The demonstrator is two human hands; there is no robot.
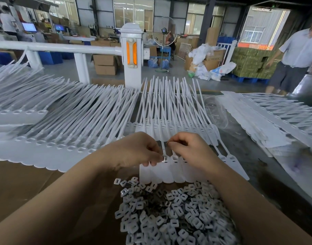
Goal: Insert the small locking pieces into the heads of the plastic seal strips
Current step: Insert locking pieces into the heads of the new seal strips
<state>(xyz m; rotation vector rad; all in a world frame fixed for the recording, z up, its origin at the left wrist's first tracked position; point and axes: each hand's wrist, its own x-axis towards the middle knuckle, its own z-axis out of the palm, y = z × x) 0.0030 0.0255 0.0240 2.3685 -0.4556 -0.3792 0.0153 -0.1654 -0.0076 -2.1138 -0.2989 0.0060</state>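
Locking piece [163, 158] pinched in left hand [134, 151] fingers, at a head of the seal strip row [171, 171] on tabletop [27, 183]. Right hand [188, 149] fingers curled, pinching the strip's stem. Loose-piece pile [169, 213] just below.

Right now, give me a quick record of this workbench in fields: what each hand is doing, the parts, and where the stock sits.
left hand: fingers pinch a small locking piece at a strip head
right hand: fingers curled, pinching at the same strip
strip set in work: joined white seal strips, heads under both hands
loose locking pieces: heap nearest the camera, between the forearms
other strip sets: rows fanned at left, centre and right
surface: brown cardboard
background: a person standing at far right
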